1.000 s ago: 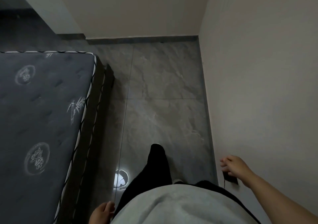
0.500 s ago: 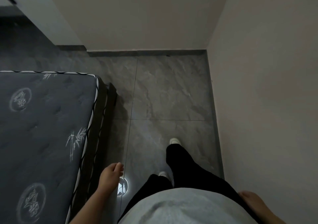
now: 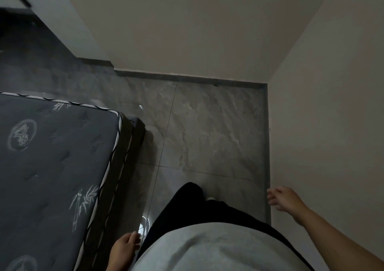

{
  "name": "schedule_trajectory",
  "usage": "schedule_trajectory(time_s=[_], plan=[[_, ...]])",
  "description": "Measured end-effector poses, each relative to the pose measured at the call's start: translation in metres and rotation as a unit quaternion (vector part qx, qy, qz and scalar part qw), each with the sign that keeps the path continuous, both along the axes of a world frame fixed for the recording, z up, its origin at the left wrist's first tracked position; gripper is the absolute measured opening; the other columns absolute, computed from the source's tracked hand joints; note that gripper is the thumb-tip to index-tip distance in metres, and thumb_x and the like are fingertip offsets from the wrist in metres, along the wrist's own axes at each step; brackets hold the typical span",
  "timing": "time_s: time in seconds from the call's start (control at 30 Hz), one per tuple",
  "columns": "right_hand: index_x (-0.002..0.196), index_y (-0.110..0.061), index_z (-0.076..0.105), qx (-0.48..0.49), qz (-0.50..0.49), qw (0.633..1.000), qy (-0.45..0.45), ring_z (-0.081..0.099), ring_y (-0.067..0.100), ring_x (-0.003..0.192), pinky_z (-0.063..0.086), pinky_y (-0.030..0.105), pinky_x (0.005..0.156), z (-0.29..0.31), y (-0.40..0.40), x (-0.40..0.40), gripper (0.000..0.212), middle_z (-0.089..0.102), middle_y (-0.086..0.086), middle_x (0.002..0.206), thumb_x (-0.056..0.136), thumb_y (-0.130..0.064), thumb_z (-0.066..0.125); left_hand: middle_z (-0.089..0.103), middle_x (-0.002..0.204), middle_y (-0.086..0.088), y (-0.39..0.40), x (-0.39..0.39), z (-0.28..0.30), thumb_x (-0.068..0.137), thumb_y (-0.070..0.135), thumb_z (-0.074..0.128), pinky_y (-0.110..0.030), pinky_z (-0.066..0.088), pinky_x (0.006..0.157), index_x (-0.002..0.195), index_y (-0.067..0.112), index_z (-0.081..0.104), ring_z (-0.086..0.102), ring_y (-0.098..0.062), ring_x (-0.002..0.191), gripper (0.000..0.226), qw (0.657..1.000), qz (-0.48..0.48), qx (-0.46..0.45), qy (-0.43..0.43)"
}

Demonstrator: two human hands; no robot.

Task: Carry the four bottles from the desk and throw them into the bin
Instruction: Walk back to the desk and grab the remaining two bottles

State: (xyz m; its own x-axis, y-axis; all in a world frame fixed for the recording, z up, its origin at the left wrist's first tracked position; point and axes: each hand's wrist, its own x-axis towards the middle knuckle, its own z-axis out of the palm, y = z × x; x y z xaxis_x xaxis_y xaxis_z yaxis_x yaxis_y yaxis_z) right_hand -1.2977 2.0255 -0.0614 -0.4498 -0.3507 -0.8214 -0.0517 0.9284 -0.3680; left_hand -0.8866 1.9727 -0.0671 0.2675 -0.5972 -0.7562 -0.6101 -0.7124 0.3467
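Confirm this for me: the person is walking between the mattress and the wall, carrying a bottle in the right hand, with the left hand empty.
Not quite. The head view shows the right hand empty too, fingers loosely spread beside the wall; no bottle is in view. The rest holds: the person walks between the mattress and the wall, and the left hand holds nothing.

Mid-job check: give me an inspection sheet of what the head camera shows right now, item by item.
Surface: grey tiled floor, a light glare by the left foot.
Job's things: no bottles, desk or bin seen.
Clutter: nothing seen.
Grippers: left hand low beside the mattress, fingers loosely curled, holding nothing; right hand out near the right wall, fingers relaxed, holding nothing.
Cables: nothing seen.
Surroundings: mattress on a dark frame at left, walls ahead and at right meeting in a corner, dim light.
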Motion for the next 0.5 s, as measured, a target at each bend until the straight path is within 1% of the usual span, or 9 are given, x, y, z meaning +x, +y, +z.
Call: schedule_trajectory(time_s=[0.07,0.13,0.17,0.23,0.27,0.33,0.4,0.43,0.5], plan=[[0.112,0.010,0.057,0.010,0.010,1.000,0.001,0.055,0.028,0.084,0.038,0.030,0.063,-0.003,-0.031,-0.006,0.031,0.058,0.019,0.095,0.099,-0.006,0.034,0.061,0.084,-0.016,-0.023,-0.006,-0.001,0.091,0.008,0.051,-0.025,0.036,0.057,0.095,-0.009,0.069,0.052,-0.022,0.075,0.025,1.000,0.020,0.004,-0.004],[0.114,0.012,0.056,0.024,0.020,1.000,-0.001,0.054,0.028,0.085,0.036,0.027,0.059,-0.008,-0.058,-0.009,0.032,0.057,0.019,0.095,0.099,-0.005,0.035,0.061,0.088,-0.017,-0.051,-0.011,-0.006,0.091,0.006,0.051,-0.016,0.038,0.051,0.096,-0.011,0.069,0.051,-0.020,0.079,0.025,0.999,0.031,0.002,-0.009],[0.114,0.013,0.056,0.026,0.024,0.999,-0.003,0.053,0.028,0.085,0.035,0.026,0.057,-0.010,-0.071,-0.010,0.031,0.056,0.020,0.095,0.098,-0.004,0.035,0.062,0.089,-0.017,-0.069,-0.014,-0.007,0.091,0.007,0.050,-0.016,0.039,0.052,0.097,-0.010,0.069,0.051,-0.020,0.080,0.026,1.000,0.029,0.003,-0.008],[0.111,0.014,0.056,0.030,0.006,1.000,-0.006,0.052,0.028,0.080,0.035,0.025,0.056,-0.014,-0.096,-0.012,0.029,0.055,0.021,0.094,0.098,-0.002,0.035,0.061,0.087,-0.014,-0.106,-0.018,-0.007,0.093,0.010,0.048,-0.026,0.039,0.062,0.094,-0.006,0.070,0.052,-0.020,0.080,0.026,1.000,0.023,0.009,-0.006],[0.107,0.012,0.056,0.038,0.002,0.999,-0.007,0.052,0.027,0.073,0.036,0.025,0.054,-0.015,-0.108,-0.012,0.027,0.055,0.021,0.091,0.098,-0.001,0.035,0.062,0.084,-0.014,-0.124,-0.020,-0.008,0.093,0.011,0.048,-0.029,0.036,0.062,0.088,-0.002,0.070,0.053,-0.021,0.076,0.026,1.000,0.021,0.011,-0.001],[0.090,0.007,0.055,0.057,0.009,0.998,-0.003,0.044,0.022,0.057,0.037,0.021,0.047,-0.018,-0.123,-0.013,0.022,0.052,0.015,0.073,0.097,0.000,0.036,0.062,0.073,-0.014,-0.159,-0.025,-0.008,0.093,0.013,0.048,-0.029,0.035,0.060,0.071,0.005,0.065,0.054,-0.022,0.068,0.029,1.000,0.016,0.000,0.014],[0.070,0.004,0.051,0.070,0.039,0.997,-0.002,0.038,0.019,0.051,0.032,0.020,0.042,-0.019,-0.147,-0.019,0.030,0.046,0.011,0.061,0.096,0.002,0.038,0.061,0.066,-0.012,-0.204,-0.030,-0.010,0.093,0.016,0.048,-0.030,0.037,0.062,0.063,0.008,0.061,0.054,-0.024,0.066,0.034,1.000,0.006,-0.017,0.015],[0.065,0.005,0.051,0.068,0.045,0.997,-0.010,0.041,0.021,0.053,0.032,0.021,0.044,-0.020,-0.156,-0.023,0.033,0.048,0.013,0.063,0.096,0.002,0.039,0.060,0.066,-0.012,-0.225,-0.033,-0.009,0.093,0.018,0.048,-0.032,0.037,0.063,0.064,0.009,0.061,0.054,-0.026,0.067,0.034,1.000,0.000,-0.025,0.014],[0.070,0.008,0.059,0.093,0.056,0.994,-0.002,0.053,0.027,0.067,0.038,0.025,0.055,-0.022,-0.177,-0.032,0.033,0.057,0.020,0.077,0.096,-0.005,0.043,0.059,0.067,-0.011,-0.268,-0.041,-0.004,0.094,0.022,0.046,-0.034,0.038,0.065,0.067,0.010,0.061,0.054,-0.027,0.069,0.033,0.999,-0.010,-0.036,0.007]])
